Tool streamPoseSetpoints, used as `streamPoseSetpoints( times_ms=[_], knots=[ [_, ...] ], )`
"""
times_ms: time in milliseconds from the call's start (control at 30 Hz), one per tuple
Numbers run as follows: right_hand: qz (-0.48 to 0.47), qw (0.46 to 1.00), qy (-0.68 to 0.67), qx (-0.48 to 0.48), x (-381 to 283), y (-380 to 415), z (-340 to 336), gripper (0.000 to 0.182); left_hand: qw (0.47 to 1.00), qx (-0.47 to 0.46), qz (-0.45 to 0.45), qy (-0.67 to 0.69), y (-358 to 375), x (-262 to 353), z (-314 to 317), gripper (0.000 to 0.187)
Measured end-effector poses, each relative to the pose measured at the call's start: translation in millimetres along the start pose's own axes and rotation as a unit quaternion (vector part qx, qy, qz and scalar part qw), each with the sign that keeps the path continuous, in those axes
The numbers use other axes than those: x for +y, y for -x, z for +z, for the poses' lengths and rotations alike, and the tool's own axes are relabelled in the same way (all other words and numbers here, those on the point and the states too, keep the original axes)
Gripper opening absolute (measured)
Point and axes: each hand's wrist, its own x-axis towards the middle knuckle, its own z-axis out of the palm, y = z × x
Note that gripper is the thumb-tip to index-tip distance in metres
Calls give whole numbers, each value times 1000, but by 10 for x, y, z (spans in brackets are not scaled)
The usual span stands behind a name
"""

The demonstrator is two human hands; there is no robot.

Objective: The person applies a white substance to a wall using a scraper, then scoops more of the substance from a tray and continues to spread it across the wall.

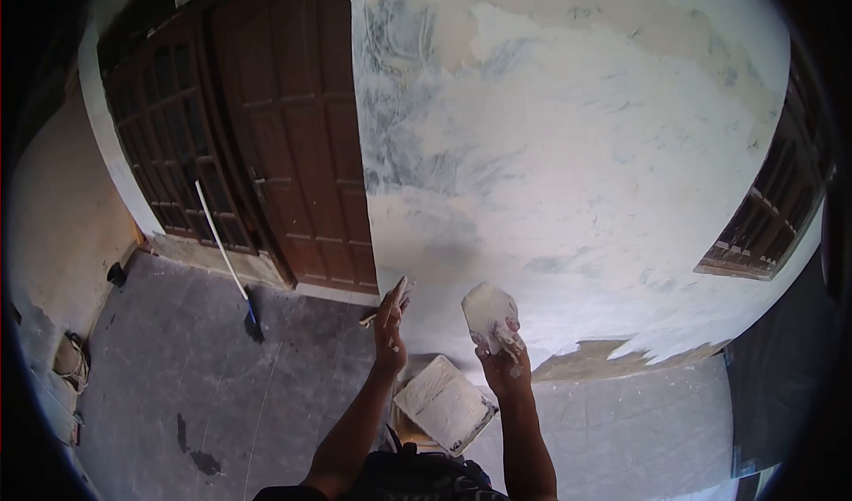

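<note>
My right hand is closed on a flat, pale plate-like tool coated with whitish plaster, held up before the wall. To the left, my left hand is closed round a thin tool smeared with the same plaster; a short handle end sticks out at its left side. Both hands have plaster on the fingers. The wall in front is patchy white with grey smears. Below and between my hands lies a square, plaster-covered board.
A brown wooden door stands left of the wall, with a long-handled broom leaning near it. A barred window is at the right. Dark patches mark the grey floor. A black cup sits at the far left.
</note>
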Motion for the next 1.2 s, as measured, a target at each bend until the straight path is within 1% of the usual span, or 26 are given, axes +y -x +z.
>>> streamPoseSetpoints(
  times_ms=[33,67,133,200,233,267,333,367,400,433,467,500,533,600,633,667,700,733,767,800,867,900,967,1067,1133,1200],
  knots=[
    [-26,999,20,-18,-58,-56,115,39,997,4,74,20,-117,-22,43,52],
    [-32,999,22,-20,-133,-104,265,39,997,0,78,23,-251,74,107,52],
    [-174,968,172,-53,-316,-219,622,38,984,-23,176,6,-559,395,243,52],
    [-236,955,170,-59,-487,-361,950,48,979,-32,203,-15,-868,543,314,52],
    [-260,943,198,-59,-632,-384,1228,48,973,-37,226,-40,-1016,620,348,52],
    [-265,942,199,-59,-718,-490,1366,48,972,-39,229,-37,-1151,718,380,52],
    [-345,908,235,-31,-887,-707,1610,43,958,-40,275,-71,-1425,920,458,52],
    [-394,885,244,-41,-969,-836,1741,39,957,-42,278,-68,-1568,994,496,52],
    [-441,860,252,-51,-1045,-957,1844,34,941,-22,322,-98,-1698,1048,541,51],
    [-509,778,367,-8,-1152,-975,1999,29,922,-1,366,-128,-1830,1098,573,49],
    [-571,730,376,6,-1223,-1072,2176,28,921,-3,369,-125,-1955,1139,609,49],
    [-657,602,454,2,-1356,-1166,2295,36,908,3,396,-136,-2062,1172,647,49],
    [-724,455,519,0,-1475,-1241,2396,45,894,9,424,-146,-2153,1200,674,50],
    [-742,321,588,-12,-1591,-1312,2607,59,883,10,442,-159,-2308,1184,707,52],
    [-725,288,626,-9,-1623,-1333,2683,67,871,17,452,-191,-2360,1183,721,54],
    [-729,285,623,-7,-1655,-1381,2733,67,858,24,461,-223,-2412,1178,729,56],
    [-716,226,661,-9,-1697,-1437,2774,63,853,26,464,-240,-2455,1118,726,61],
    [-699,167,695,-11,-1740,-1499,2805,60,851,27,468,-238,-2494,1053,713,61],
    [-714,105,692,-14,-1780,-1615,2793,46,849,35,471,-236,-2533,983,702,63],
    [-716,101,690,-14,-1778,-1676,2789,46,848,43,475,-233,-2568,927,706,65],
    [-705,34,707,-46,-1777,-1751,2738,49,850,47,481,-212,-2638,803,679,67],
    [-690,7,722,-46,-1782,-1755,2728,39,838,56,496,-222,-2643,762,668,67],
    [-683,-7,729,-50,-1761,-1771,2688,37,815,74,520,-244,-2672,687,678,67],
    [-659,-33,749,-67,-1673,-1793,2556,27,814,65,507,-276,-2668,610,663,70],
    [-636,-39,767,-80,-1596,-1816,2416,29,816,59,505,-276,-2671,588,664,71],
    [-636,-32,764,-101,-1557,-1800,2318,32,815,56,497,-292,-2656,599,656,71]
  ],
)
